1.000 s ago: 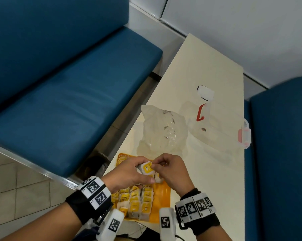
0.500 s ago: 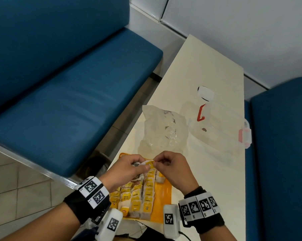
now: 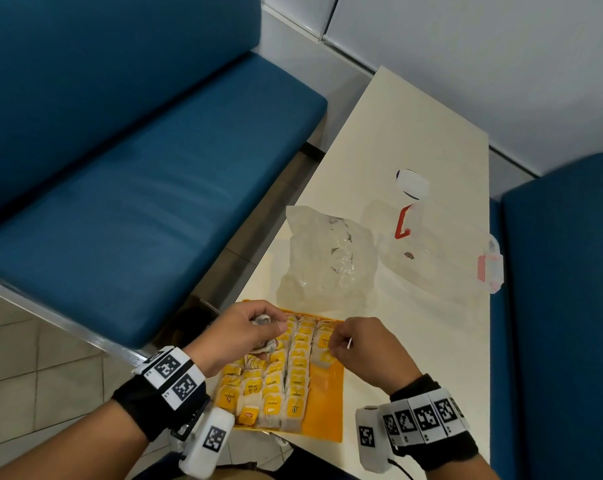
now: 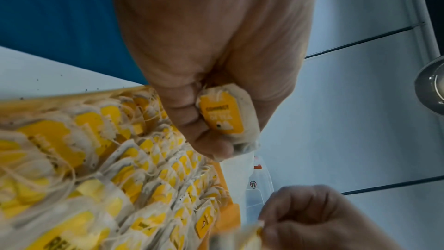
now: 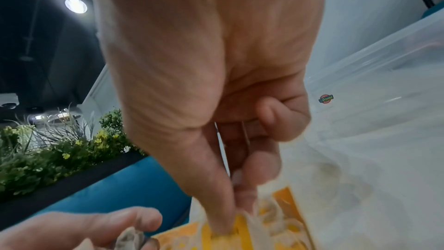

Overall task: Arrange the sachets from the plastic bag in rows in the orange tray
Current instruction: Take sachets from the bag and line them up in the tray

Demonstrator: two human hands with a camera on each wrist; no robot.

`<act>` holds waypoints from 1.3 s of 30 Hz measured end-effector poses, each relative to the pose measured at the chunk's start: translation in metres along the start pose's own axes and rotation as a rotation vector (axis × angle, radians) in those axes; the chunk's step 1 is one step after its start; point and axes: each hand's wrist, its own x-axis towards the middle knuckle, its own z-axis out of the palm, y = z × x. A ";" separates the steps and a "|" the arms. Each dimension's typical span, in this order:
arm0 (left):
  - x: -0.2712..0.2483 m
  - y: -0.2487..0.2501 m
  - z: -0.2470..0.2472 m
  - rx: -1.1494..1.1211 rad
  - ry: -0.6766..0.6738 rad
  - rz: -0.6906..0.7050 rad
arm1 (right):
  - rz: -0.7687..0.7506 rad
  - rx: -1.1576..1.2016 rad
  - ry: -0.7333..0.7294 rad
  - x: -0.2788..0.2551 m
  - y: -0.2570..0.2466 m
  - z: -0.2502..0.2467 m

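Observation:
The orange tray [image 3: 329,415] lies at the near end of the table with several rows of yellow-tagged sachets [image 3: 295,372] in it. My left hand [image 3: 274,329] hovers over the tray's far left corner, fingers curled round a small bunch of sachets [image 4: 227,116]. My right hand [image 3: 333,341] is low over the far end of the rightmost row, thumb and forefinger pinching one sachet [image 5: 228,232] that touches the tray. The crumpled clear plastic bag [image 3: 328,258] lies just beyond the tray.
A clear plastic box with red latches [image 3: 442,244] lies to the right of the bag, a white round lid [image 3: 412,183] behind it. Blue benches [image 3: 137,202] flank the narrow table [image 3: 414,109] on both sides. The table's left edge runs beside the tray.
The hands, joined on one sachet above the tray, have parted. The right hand has carried that sachet down to the right row; the left keeps its bunch at the left.

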 end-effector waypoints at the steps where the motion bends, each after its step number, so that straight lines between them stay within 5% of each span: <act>1: 0.000 0.000 0.000 -0.003 -0.001 -0.002 | -0.001 -0.014 -0.052 0.000 0.001 0.002; 6: 0.000 -0.001 0.002 0.033 0.003 -0.007 | 0.008 -0.067 -0.220 0.008 0.006 0.017; 16: -0.001 0.002 0.002 -0.078 -0.006 -0.059 | 0.100 -0.263 0.111 0.029 0.019 0.058; 31: -0.003 0.006 0.005 -0.248 -0.043 -0.153 | 0.082 -0.217 0.182 0.026 0.025 0.060; 35: -0.005 0.009 0.010 -0.323 -0.010 -0.198 | 0.003 -0.122 0.296 0.015 0.014 0.048; 39: -0.003 0.013 0.017 -0.416 0.014 -0.247 | -0.315 0.105 0.355 -0.003 -0.020 0.032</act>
